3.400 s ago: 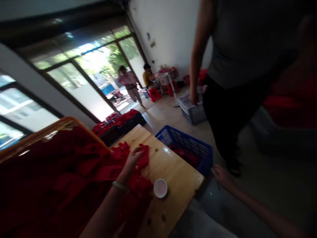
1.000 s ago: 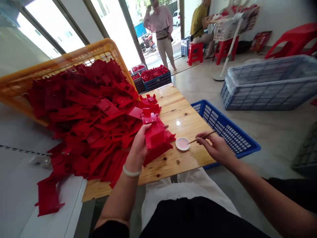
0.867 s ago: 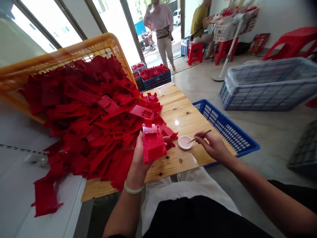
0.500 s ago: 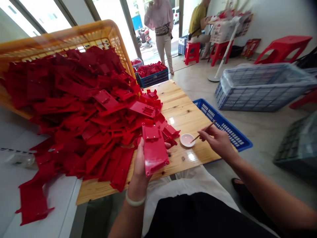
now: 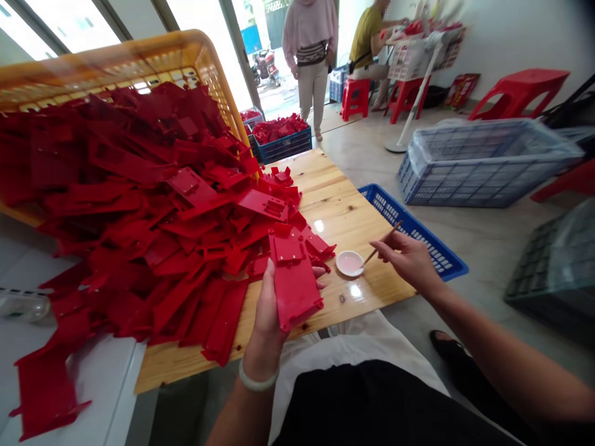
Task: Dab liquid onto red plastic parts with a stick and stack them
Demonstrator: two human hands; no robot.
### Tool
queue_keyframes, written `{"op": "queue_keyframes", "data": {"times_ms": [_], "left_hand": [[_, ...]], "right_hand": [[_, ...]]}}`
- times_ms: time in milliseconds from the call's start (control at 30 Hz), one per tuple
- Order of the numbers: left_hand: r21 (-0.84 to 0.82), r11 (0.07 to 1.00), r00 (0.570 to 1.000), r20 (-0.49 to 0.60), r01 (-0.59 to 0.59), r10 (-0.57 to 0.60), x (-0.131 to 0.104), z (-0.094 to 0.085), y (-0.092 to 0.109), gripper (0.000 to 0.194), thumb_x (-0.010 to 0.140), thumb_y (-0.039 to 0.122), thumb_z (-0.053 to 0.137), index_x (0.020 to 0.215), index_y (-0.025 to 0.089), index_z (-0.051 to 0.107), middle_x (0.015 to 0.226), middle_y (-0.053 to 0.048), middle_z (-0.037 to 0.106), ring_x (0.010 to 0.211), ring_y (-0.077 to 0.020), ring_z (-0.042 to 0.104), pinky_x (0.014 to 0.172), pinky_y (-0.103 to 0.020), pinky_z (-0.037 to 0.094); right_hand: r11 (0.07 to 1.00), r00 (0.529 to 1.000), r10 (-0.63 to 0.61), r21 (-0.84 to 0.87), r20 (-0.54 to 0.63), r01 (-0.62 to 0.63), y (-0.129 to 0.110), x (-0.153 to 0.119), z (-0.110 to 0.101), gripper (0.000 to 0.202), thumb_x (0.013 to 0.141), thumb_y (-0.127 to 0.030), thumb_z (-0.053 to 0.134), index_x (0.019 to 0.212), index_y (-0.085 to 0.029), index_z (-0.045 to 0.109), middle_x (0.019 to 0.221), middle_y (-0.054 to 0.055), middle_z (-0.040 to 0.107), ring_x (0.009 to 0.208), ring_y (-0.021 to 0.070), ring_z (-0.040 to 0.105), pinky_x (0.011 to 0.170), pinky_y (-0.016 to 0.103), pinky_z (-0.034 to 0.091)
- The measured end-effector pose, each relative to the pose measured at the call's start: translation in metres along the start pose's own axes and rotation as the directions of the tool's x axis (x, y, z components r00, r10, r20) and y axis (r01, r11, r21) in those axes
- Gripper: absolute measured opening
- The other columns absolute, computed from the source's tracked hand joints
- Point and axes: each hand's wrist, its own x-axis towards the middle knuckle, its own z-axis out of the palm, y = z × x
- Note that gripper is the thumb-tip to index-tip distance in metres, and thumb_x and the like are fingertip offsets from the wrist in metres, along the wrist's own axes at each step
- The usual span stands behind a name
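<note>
My left hand (image 5: 266, 303) is wrapped round a red plastic part (image 5: 297, 288), a flat rectangular panel with small posts at its corners and a raised plate near its far end. Pinched in my right hand (image 5: 409, 260) is a thin brush (image 5: 385, 238), its lower tip at the right rim of a small white dish (image 5: 349, 264). Pale pinkish liquid seems to lie in the dish. Just left of my left hand, a large heap of similar red parts (image 5: 186, 229) spills from a tipped yellow crate (image 5: 204, 56) onto the wooden table (image 5: 334, 179).
Below the table's right edge is a blue basket (image 5: 418, 238). Farther right stands a grey-blue crate (image 5: 469, 176) lined with plastic. Beyond the table, one person (image 5: 310, 56) stands by a blue crate (image 5: 286, 145) of red parts; another person (image 5: 367, 40) sits on a red stool (image 5: 356, 99).
The brush has shifted slightly, its tip now nearer the dish's rim. The red part in my left hand is turned a little. The standing person's arm has come down, and the whole view has shifted slightly.
</note>
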Motion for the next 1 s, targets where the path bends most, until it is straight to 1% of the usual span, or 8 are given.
{"op": "queue_keyframes", "data": {"times_ms": [233, 400, 533, 600, 667, 800, 900, 1000], "left_hand": [[-0.005, 1.0, 0.998, 0.064, 0.028, -0.028, 0.01, 0.0, -0.006, 0.074, 0.107, 0.068, 0.036, 0.122, 0.007, 0.076, 0.118, -0.022, 0.08, 0.091, -0.0286, 0.079, 0.073, -0.034, 0.064], [-0.004, 0.998, 0.992, 0.112, 0.065, -0.064, 0.01, 0.005, -0.008, 0.082, 0.101, 0.078, 0.037, 0.116, 0.008, 0.077, 0.121, -0.023, 0.078, 0.092, -0.0302, 0.078, 0.071, -0.034, 0.063], [-0.084, 0.995, 0.987, 0.153, 0.057, -0.044, 0.005, 0.012, -0.011, 0.088, 0.099, 0.082, 0.035, 0.109, 0.007, 0.08, 0.116, -0.024, 0.078, 0.09, -0.0294, 0.076, 0.07, -0.033, 0.061], [-0.142, 0.988, 0.986, 0.166, 0.054, -0.03, 0.002, 0.015, -0.014, 0.089, 0.099, 0.081, 0.037, 0.108, 0.004, 0.08, 0.11, -0.025, 0.078, 0.083, -0.0276, 0.075, 0.067, -0.032, 0.06], [-0.186, 0.979, 0.982, 0.183, 0.079, -0.044, 0.0, 0.017, -0.018, 0.087, 0.1, 0.079, 0.041, 0.108, 0.002, 0.08, 0.105, -0.024, 0.079, 0.08, -0.0263, 0.075, 0.066, -0.032, 0.06], [-0.186, 0.976, 0.975, 0.212, 0.11, -0.069, -0.004, 0.017, -0.027, 0.088, 0.101, 0.077, 0.037, 0.111, 0.002, 0.08, 0.112, -0.025, 0.079, 0.084, -0.0276, 0.076, 0.067, -0.032, 0.06], [-0.182, 0.976, 0.969, 0.234, 0.12, -0.076, -0.006, 0.015, -0.03, 0.089, 0.103, 0.075, 0.032, 0.114, 0.001, 0.08, 0.117, -0.025, 0.077, 0.087, -0.0284, 0.076, 0.068, -0.033, 0.061], [-0.191, 0.975, 0.972, 0.221, 0.116, -0.072, -0.007, 0.012, -0.031, 0.088, 0.105, 0.073, 0.029, 0.115, 0.002, 0.08, 0.117, -0.025, 0.078, 0.087, -0.028, 0.077, 0.071, -0.034, 0.062]], "right_hand": [[0.998, 0.998, -0.03, -0.054, 0.062, 0.034, -0.01, 0.003, -0.005, 0.055, 0.083, -0.079, 0.073, 0.073, -0.025, 0.07, 0.067, 0.004, 0.072, 0.058, 0.0207, 0.064, 0.059, 0.035, 0.051], [0.999, 0.999, -0.041, 0.024, 0.032, 0.04, -0.019, 0.001, -0.008, 0.06, 0.074, -0.082, 0.078, 0.07, -0.023, 0.071, 0.063, 0.005, 0.071, 0.054, 0.0209, 0.066, 0.054, 0.034, 0.051], [0.983, 0.99, -0.008, 0.18, -0.142, 0.034, -0.06, -0.015, -0.011, 0.036, 0.088, -0.059, 0.081, 0.088, -0.024, 0.072, 0.072, 0.002, 0.075, 0.067, 0.0199, 0.073, 0.066, 0.03, 0.058], [0.929, 0.975, 0.048, 0.368, -0.217, 0.036, -0.087, -0.028, -0.009, 0.024, 0.088, -0.045, 0.084, 0.091, -0.025, 0.071, 0.08, 0.001, 0.077, 0.073, 0.0179, 0.073, 0.074, 0.029, 0.059], [0.879, 0.96, 0.048, 0.468, -0.276, 0.09, -0.108, -0.04, -0.002, 0.018, 0.087, -0.039, 0.085, 0.09, -0.025, 0.073, 0.085, 0.001, 0.077, 0.073, 0.0168, 0.071, 0.077, 0.03, 0.06], [0.888, 0.953, -0.114, 0.402, -0.281, 0.225, -0.12, -0.055, 0.024, 0.004, 0.094, -0.027, 0.079, 0.097, -0.029, 0.08, 0.09, -0.001, 0.078, 0.094, 0.0195, 0.075, 0.094, 0.035, 0.061], [0.881, 0.932, -0.233, 0.345, -0.279, 0.323, -0.117, -0.057, 0.039, 0.014, 0.094, -0.018, 0.077, 0.1, -0.03, 0.08, 0.094, -0.003, 0.078, 0.095, 0.0159, 0.075, 0.092, 0.029, 0.063], [0.881, 0.915, -0.28, 0.3, -0.29, 0.365, -0.117, -0.056, 0.045, 0.015, 0.095, -0.015, 0.076, 0.099, -0.029, 0.08, 0.091, -0.003, 0.078, 0.093, 0.0144, 0.076, 0.087, 0.026, 0.064]]}}
